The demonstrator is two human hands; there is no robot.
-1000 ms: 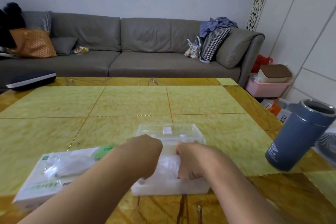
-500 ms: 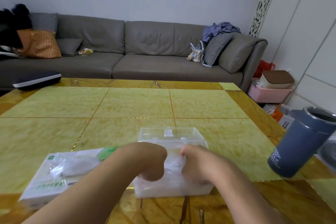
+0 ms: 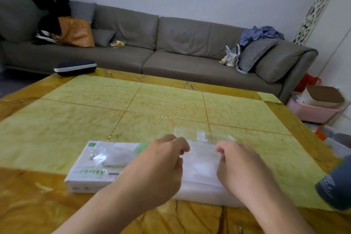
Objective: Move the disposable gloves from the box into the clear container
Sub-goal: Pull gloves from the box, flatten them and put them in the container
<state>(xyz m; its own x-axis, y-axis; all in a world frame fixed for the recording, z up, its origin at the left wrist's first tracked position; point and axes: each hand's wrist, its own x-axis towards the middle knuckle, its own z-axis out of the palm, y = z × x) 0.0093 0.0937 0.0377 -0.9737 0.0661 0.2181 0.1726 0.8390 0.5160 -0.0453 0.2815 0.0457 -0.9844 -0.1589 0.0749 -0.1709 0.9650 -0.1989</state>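
Observation:
The white and green glove box [image 3: 89,174] lies flat on the table, left of centre, with crumpled clear gloves [image 3: 112,156] sticking out of its top opening. To its right stands the clear container [image 3: 206,136], filled with a whitish stack of gloves [image 3: 201,165]. My left hand [image 3: 161,165] hovers over the container's left side and covers the box's right end. My right hand [image 3: 241,167] is over the container's right side. The fingers of both hands are loosely curled, and I see no glove held in either.
A blue-grey tumbler [image 3: 336,182] stands at the table's right edge, close to my right forearm. The yellow tiled table [image 3: 152,104] stretches ahead. A dark flat case [image 3: 75,67] lies at its far left corner, and a grey sofa [image 3: 180,43] stands behind.
Both hands were pressed close together on the gloves in the container. They have now moved apart and lifted a little. The camera has swung to the left.

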